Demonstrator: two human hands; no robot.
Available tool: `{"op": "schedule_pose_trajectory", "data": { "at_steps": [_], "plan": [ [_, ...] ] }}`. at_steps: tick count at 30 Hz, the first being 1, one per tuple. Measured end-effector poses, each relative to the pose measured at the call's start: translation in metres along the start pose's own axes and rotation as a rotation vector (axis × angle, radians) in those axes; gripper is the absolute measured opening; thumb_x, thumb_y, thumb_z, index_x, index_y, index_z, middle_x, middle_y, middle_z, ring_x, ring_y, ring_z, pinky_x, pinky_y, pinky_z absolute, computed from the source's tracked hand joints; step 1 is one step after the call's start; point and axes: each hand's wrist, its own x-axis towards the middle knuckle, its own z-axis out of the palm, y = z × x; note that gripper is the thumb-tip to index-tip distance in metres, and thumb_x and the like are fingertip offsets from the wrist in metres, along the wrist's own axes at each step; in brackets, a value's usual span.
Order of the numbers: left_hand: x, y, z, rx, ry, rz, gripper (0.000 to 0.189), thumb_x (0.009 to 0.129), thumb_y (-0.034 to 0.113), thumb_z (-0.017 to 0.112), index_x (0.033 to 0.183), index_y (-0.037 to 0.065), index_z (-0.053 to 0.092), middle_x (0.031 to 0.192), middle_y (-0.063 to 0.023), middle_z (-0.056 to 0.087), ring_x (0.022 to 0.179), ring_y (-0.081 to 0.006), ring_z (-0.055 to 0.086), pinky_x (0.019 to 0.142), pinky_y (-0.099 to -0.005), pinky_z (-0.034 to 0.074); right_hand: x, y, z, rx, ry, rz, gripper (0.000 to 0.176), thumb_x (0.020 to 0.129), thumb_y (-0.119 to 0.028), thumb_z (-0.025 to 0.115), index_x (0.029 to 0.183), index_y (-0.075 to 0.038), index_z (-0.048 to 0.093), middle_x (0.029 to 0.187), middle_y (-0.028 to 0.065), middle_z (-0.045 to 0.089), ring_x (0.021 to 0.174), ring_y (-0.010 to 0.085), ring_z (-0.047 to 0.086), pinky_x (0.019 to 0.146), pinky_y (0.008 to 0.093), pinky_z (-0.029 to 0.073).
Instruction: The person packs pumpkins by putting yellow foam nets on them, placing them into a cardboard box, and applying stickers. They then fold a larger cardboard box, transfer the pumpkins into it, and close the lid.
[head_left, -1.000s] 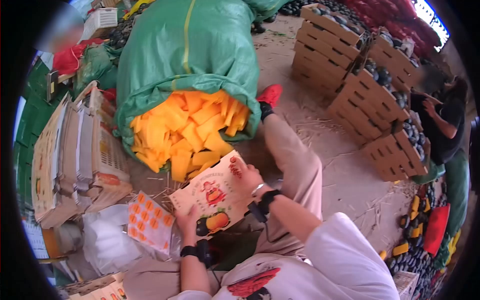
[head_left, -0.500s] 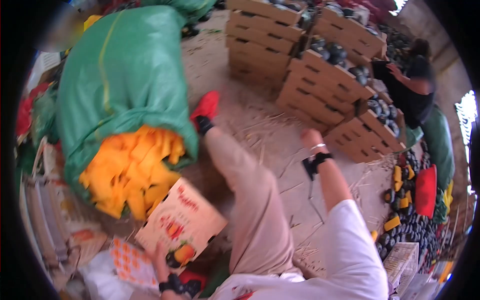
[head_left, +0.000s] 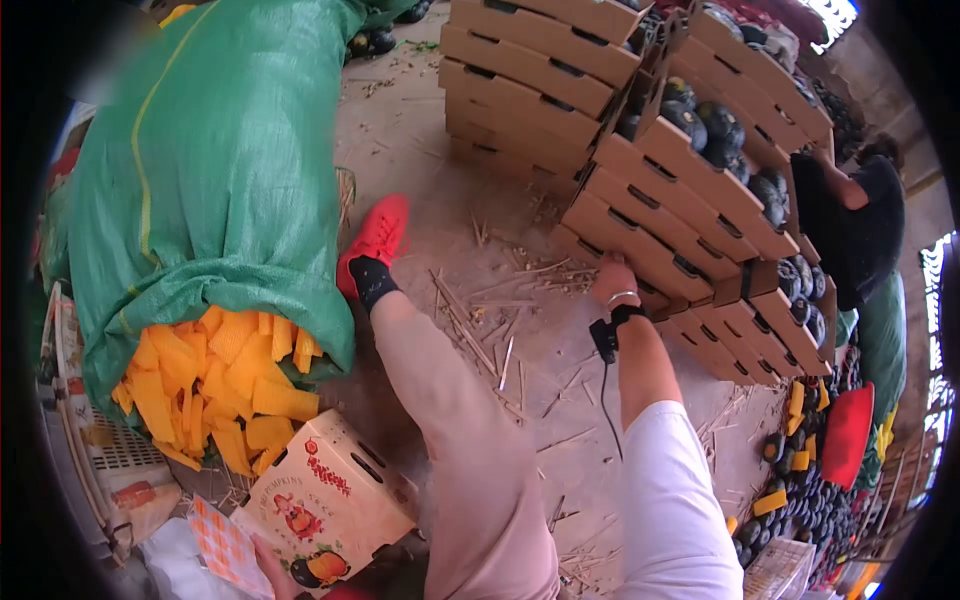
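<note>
My right hand (head_left: 612, 284) is stretched forward, its fingers curled at the handle slot of a low cardboard box (head_left: 588, 246) in a stack. The fingertips are hidden against the box. Low on the left, my left hand (head_left: 272, 572) is partly cut off by the frame edge. It seems to pinch the edge of a sheet of round orange stickers (head_left: 222, 545), right beside a printed pumpkin carton (head_left: 325, 500). That carton stands tilted near my leg, in front of the orange pieces (head_left: 215, 385) in the mouth of a green sack (head_left: 215, 180).
Stacked cardboard boxes (head_left: 530, 95) hold dark green pumpkins (head_left: 705, 130). A person (head_left: 860, 225) in black is behind them at right. A red basin (head_left: 848, 438), a pale crate (head_left: 780, 568) and many pumpkins lie at right. Straw litters the floor (head_left: 480, 330).
My right hand has come up against the box stack, which now appears larger. The view has shifted, and my left hand, the sticker sheet and the carton sit lower and further left.
</note>
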Motion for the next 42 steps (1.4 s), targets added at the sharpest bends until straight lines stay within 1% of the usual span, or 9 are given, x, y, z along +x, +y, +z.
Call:
{"op": "schedule_pose_trajectory", "data": {
  "at_steps": [3, 15, 25, 31, 33, 36, 39, 40, 42],
  "plan": [
    [-0.009, 0.008, 0.004, -0.014, -0.007, -0.054, 0.063, 0.091, 0.05, 0.04, 0.13, 0.001, 0.037, 0.125, -0.0105, 0.046, 0.11, -0.0226, 0.049, 0.092, -0.0328, 0.04, 0.008, 0.0, -0.025, 0.018, -0.261, -0.033, 0.046, 0.067, -0.017, 0.063, 0.108, 0.003, 0.055, 0.109, 0.0231, 0.056, 0.1, 0.033, 0.056, 0.087, 0.0373, 0.046],
    [0.011, -0.01, -0.012, 0.051, 0.088, -0.003, 0.06, 0.091, 0.047, 0.041, 0.123, -0.004, 0.043, 0.12, -0.0103, 0.049, 0.108, -0.019, 0.048, 0.093, -0.0286, 0.037, 0.033, 0.014, 0.011, -0.096, -0.145, -0.044, 0.026, 0.077, -0.027, 0.057, 0.083, -0.003, 0.067, 0.088, 0.0173, 0.065, 0.085, 0.0328, 0.062, 0.078, 0.0407, 0.049],
    [0.015, -0.027, -0.008, 0.201, 0.192, 0.116, 0.058, 0.092, 0.044, 0.042, 0.122, -0.006, 0.045, 0.12, -0.0127, 0.052, 0.107, -0.022, 0.05, 0.091, -0.0298, 0.037, -0.074, -0.052, -0.004, -0.181, -0.227, -0.156, 0.019, 0.076, -0.018, 0.054, 0.079, -0.007, 0.069, 0.079, 0.0161, 0.067, 0.077, 0.0296, 0.066, 0.07, 0.0413, 0.053],
    [0.011, -0.019, 0.005, 0.445, 0.25, 0.192, 0.061, 0.09, 0.049, 0.038, 0.118, -0.004, 0.05, 0.111, -0.0183, 0.058, 0.102, -0.0294, 0.055, 0.085, -0.0328, 0.042, -0.183, -0.092, 0.009, -0.185, -0.119, -0.214, 0.023, 0.079, -0.02, 0.05, 0.084, -0.01, 0.07, 0.088, 0.0149, 0.066, 0.083, 0.0318, 0.065, 0.072, 0.0438, 0.052],
    [0.003, -0.007, 0.005, 0.422, 0.165, 0.159, 0.062, 0.09, 0.049, 0.037, 0.118, -0.004, 0.05, 0.112, -0.0189, 0.058, 0.103, -0.0298, 0.055, 0.085, -0.0331, 0.042, -0.209, -0.109, 0.011, -0.003, -0.405, -0.09, 0.034, 0.079, -0.025, 0.051, 0.106, -0.008, 0.064, 0.116, 0.02, 0.056, 0.111, 0.034, 0.051, 0.095, 0.0476, 0.038],
    [-0.003, -0.006, 0.009, 0.574, 0.267, 0.332, 0.06, 0.09, 0.047, 0.039, 0.118, -0.005, 0.049, 0.11, -0.0216, 0.058, 0.101, -0.0308, 0.056, 0.083, -0.0342, 0.043, -0.265, -0.13, 0.023, -0.053, 0.034, -0.234, 0.041, 0.082, -0.03, 0.048, 0.117, -0.01, 0.057, 0.125, 0.019, 0.049, 0.119, 0.0362, 0.043, 0.099, 0.0488, 0.032],
    [-0.029, 0.014, 0.004, 0.491, 0.129, 0.342, 0.055, 0.09, 0.043, 0.043, 0.115, -0.006, 0.05, 0.106, -0.0221, 0.058, 0.097, -0.0303, 0.057, 0.082, -0.035, 0.043, -0.304, -0.149, -0.001, 0.538, 0.088, -0.108, 0.047, 0.082, -0.032, 0.048, 0.125, -0.012, 0.049, 0.132, 0.0176, 0.043, 0.125, 0.0378, 0.034, 0.103, 0.0495, 0.025],
    [-0.02, 0.0, -0.004, 0.225, 0.061, 0.268, 0.047, 0.089, 0.036, 0.049, 0.112, -0.006, 0.05, 0.103, -0.0188, 0.059, 0.093, -0.027, 0.057, 0.082, -0.0339, 0.043, -0.312, -0.153, -0.001, 0.311, 0.278, -0.23, 0.042, 0.081, -0.032, 0.048, 0.116, -0.011, 0.056, 0.124, 0.0171, 0.051, 0.115, 0.037, 0.045, 0.098, 0.0468, 0.034],
    [-0.017, -0.014, -0.019, 0.26, 0.074, 0.307, 0.044, 0.088, 0.032, 0.052, 0.11, -0.006, 0.051, 0.102, -0.0162, 0.059, 0.092, -0.0247, 0.057, 0.082, -0.0328, 0.043, -0.317, -0.155, -0.026, 0.286, 0.043, -0.367, 0.04, 0.081, -0.032, 0.048, 0.112, -0.01, 0.058, 0.118, 0.0178, 0.054, 0.111, 0.0368, 0.048, 0.095, 0.0458, 0.036]
  ]
}}
